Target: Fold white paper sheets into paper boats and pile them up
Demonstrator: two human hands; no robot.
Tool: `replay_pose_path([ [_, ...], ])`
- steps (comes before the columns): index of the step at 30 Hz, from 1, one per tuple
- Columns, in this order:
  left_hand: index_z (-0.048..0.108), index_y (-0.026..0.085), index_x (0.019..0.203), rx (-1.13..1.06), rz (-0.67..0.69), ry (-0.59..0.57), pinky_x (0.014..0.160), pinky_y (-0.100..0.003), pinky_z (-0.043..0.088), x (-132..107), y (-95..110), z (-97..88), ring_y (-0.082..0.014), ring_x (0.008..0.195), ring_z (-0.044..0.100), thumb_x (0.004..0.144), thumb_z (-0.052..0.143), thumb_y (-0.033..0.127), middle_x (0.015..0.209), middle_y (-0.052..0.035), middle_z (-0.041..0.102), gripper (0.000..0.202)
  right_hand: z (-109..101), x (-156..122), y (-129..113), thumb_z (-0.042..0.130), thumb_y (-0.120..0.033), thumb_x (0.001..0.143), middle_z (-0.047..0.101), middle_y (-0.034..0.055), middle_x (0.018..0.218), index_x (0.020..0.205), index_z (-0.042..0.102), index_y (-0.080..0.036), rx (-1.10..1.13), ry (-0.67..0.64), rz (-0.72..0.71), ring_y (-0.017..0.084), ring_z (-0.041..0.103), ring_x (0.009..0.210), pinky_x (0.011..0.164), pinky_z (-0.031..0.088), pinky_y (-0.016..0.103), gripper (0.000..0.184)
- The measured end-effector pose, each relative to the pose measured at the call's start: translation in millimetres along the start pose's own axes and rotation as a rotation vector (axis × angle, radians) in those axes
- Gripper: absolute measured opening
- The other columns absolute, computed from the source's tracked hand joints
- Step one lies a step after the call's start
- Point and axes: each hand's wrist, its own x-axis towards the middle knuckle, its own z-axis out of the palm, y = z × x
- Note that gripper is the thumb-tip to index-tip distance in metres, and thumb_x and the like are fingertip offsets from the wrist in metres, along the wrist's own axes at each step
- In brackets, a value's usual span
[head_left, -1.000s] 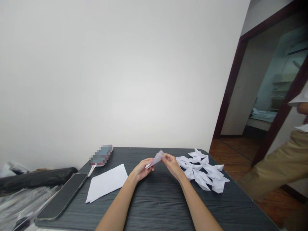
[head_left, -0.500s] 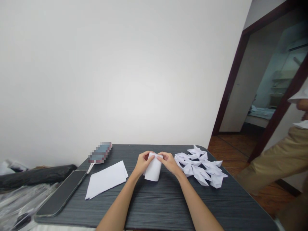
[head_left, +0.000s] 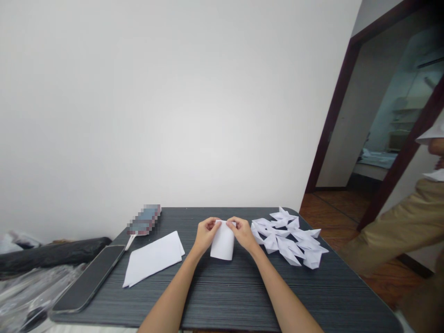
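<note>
A folded white sheet of paper (head_left: 222,245) lies on the dark wood-grain table (head_left: 225,296) with its near edge curling up slightly. My left hand (head_left: 205,233) pinches its far left corner and my right hand (head_left: 242,232) pinches its far right corner, fingers closed on the paper's top edge. To the right of my right hand sits a cluster of several folded white paper shapes (head_left: 289,240).
A small stack of white sheets (head_left: 154,259) lies left of my hands. A dark phone (head_left: 90,280) rests near the table's left edge, with a blurred object (head_left: 144,219) behind it. A person in tan trousers (head_left: 398,231) is at the right by a doorway.
One second ago my hands held the folded paper up in the air. It then came down flat onto the table, and both hands now press its far edge.
</note>
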Motion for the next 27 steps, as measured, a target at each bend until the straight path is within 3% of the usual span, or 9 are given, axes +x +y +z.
replay_pose_path([
  [21,0.06,0.009,0.068,0.05,0.018,0.023,0.05,-0.02,0.039,-2.1,0.1,-1.4,-0.012,0.057,0.053,0.069,0.053,0.034,0.063,-0.0041,0.06,0.025,3.4,-1.8,-1.0,0.046,-0.034,0.072,0.055,0.0013,0.061,0.066,0.059,-0.015,-0.083,0.029,-0.017,0.012,0.046,0.055,0.051,0.035,0.022,0.024],
  [24,0.06,0.01,0.066,0.056,0.026,0.033,0.049,-0.019,0.038,-2.9,0.5,-1.1,-0.0113,0.055,0.052,0.069,0.053,0.034,0.061,-0.0033,0.059,0.026,4.5,-0.9,-0.4,0.051,-0.036,0.069,0.057,0.0018,0.064,0.073,0.06,-0.016,0.027,0.042,0.018,0.012,0.047,0.057,0.051,0.036,0.022,0.022],
  [27,0.06,0.01,0.065,0.049,0.022,0.056,0.048,-0.019,0.037,-3.4,1.6,-0.7,-0.0108,0.053,0.051,0.069,0.053,0.035,0.06,-0.0027,0.059,0.026,4.3,-0.4,1.9,0.056,-0.037,0.065,0.06,0.0019,0.065,0.091,0.057,-0.016,0.262,0.026,0.153,0.012,0.05,0.055,0.05,0.037,0.022,0.034],
])
